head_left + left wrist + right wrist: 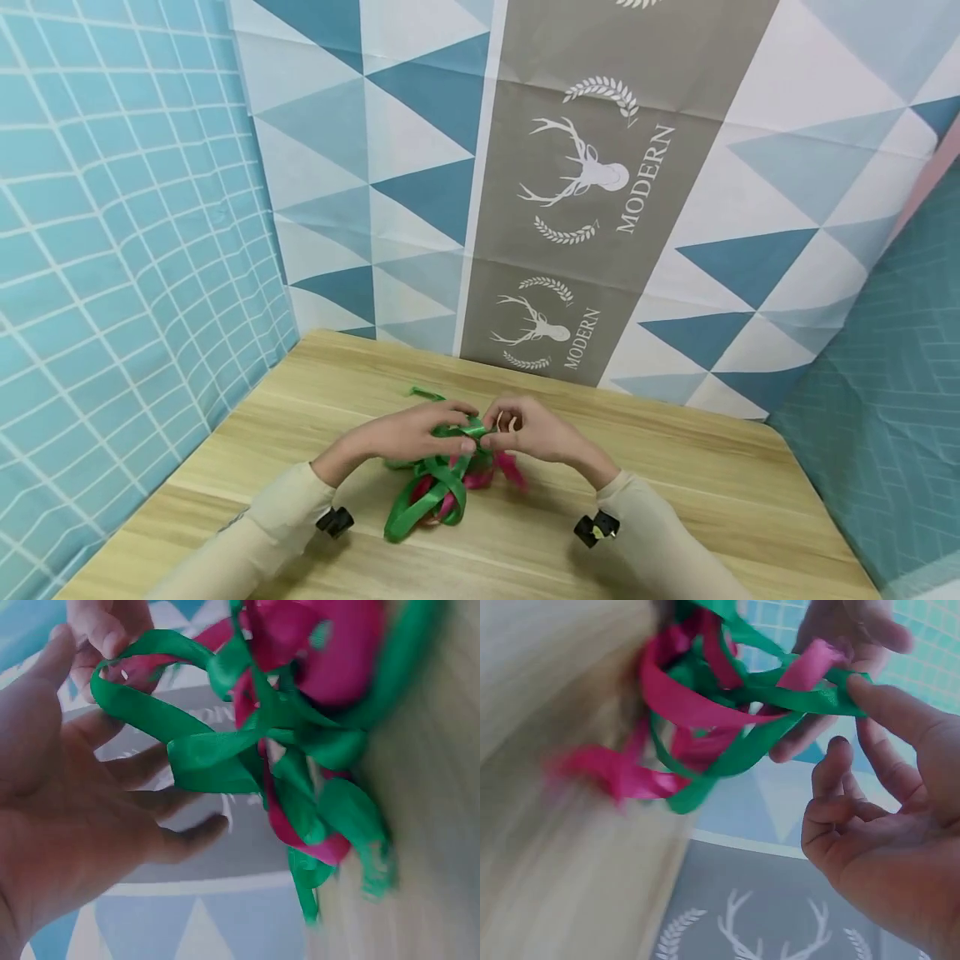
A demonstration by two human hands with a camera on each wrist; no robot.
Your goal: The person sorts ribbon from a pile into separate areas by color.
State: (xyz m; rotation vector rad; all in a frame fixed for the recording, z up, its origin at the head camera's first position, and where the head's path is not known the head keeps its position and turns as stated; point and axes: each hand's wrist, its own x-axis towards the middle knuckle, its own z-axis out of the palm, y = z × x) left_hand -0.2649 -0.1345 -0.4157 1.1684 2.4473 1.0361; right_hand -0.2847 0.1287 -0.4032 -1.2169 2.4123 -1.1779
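A tangle of green ribbon [405, 518] and pink ribbon [512, 472] sits on the wooden table, under and between the two hands. In the head view, the left hand [408, 431] reaches over its left side. The left wrist view shows that hand's fingers spread apart behind a loop of green ribbon [214, 761], without a pinch on it. Opposite, the right hand [542, 432] pinches a fold of green ribbon [810, 700] between thumb and index finger, its other fingers loosely bent. How the strands cross inside the tangle is hidden.
The wooden tabletop [495, 567] meets a patterned backdrop [420, 208] with triangles and deer heads. A blue grid-patterned sheet [127, 208] borders the left, and a teal sheet [892, 375] the right. One green ribbon end [425, 392] lies toward the back.
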